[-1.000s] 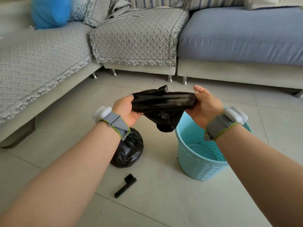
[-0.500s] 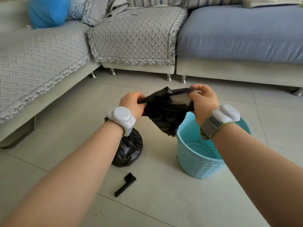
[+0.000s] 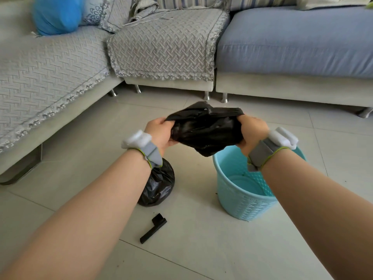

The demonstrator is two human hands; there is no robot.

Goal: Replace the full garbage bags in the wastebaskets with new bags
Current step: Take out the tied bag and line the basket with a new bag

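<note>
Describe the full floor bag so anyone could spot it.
Find the light-blue plastic wastebasket on the tiled floor. Just left of it sits a bulging black plastic garbage bag. Unlike the limp black bag held above, it is stuffed round.

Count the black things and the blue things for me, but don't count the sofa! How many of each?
Black: 3 (held bag, tied bag, small black piece)
Blue: 2 (wastebasket, blurry blue bundle at top left)
Total: 5
</note>
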